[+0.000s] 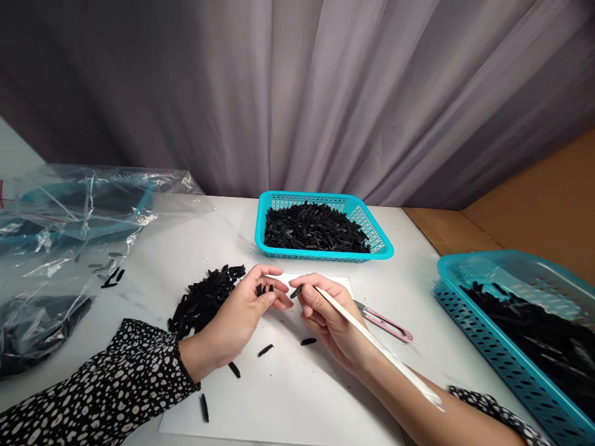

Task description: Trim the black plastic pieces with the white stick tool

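I see my left hand point(242, 313) pinching small black plastic sticks point(264, 289) in its fingers. My right hand point(328, 316) fingers pinch a long white stick point(372, 341) mid-frame.

You wear a black top scattered all over with small irregular white spots. Your left sleeve point(100, 387) runs long, its loose, softly creased fabric ending in a gathered cuff at the wrist. Your right sleeve point(493, 412) carries the same spotted print but is pushed well up, so only its edge shows at the near right, with the forearm bare below it. Your left hand point(242, 316) and right hand point(332, 319) are both bare: no gloves, rings or watch show.
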Available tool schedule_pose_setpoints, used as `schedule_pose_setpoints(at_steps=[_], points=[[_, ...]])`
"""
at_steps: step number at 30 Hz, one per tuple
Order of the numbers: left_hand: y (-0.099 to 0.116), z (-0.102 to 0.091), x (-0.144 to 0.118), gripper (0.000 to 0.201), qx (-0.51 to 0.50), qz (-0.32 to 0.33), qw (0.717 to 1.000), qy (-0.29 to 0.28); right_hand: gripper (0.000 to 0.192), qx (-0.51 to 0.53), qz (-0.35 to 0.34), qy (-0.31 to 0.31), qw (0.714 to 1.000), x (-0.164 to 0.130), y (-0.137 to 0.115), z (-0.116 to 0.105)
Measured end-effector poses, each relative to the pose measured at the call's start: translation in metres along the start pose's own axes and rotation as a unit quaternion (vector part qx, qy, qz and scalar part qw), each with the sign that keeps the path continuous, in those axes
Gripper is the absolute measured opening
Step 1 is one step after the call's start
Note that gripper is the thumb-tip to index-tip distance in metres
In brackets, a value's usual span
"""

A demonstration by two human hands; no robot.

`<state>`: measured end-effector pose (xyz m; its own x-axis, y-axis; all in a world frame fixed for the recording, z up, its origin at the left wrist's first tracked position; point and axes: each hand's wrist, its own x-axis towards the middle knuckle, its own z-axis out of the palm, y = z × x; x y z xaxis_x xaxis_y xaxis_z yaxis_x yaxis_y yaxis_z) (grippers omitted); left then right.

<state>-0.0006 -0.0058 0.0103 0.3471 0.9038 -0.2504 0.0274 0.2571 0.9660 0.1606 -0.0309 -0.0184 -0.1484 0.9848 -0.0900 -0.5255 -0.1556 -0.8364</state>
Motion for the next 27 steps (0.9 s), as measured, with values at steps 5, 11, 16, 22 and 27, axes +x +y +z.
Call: schedule_pose_setpoints(at_steps=[5,11,16,22,27], points=[[0.0028,-0.0020,0.0022,0.033,-0.029,-0.018,0.999,0.000,0.033,-0.019,0.001,0.018,1.000,-0.0004,-0.0024,0.0024],[0.0050,-0.0023,0.0029,0.030,-0.033,-0.018,0.999,-0.008,0.030,-0.010,0.004,0.012,1.000,0.0010,-0.0039,0.0024],[0.0056,-0.0012,0.0002,0.032,-0.078,-0.045,0.996,-0.020,0.032,-0.004,0.034,0.010,0.999,0.0016,-0.0008,0.0020],[0.0081,0.0013,-0.0049,0.053,-0.117,-0.055,0.990,-0.064,0.033,-0.074,0.033,-0.004,0.997,-0.0001,0.0037,0.0063],[0.0087,0.0010,-0.0048,0.061,-0.083,-0.083,0.990,-0.083,0.029,-0.075,0.035,-0.005,0.997,-0.0005,0.0038,0.0065]])
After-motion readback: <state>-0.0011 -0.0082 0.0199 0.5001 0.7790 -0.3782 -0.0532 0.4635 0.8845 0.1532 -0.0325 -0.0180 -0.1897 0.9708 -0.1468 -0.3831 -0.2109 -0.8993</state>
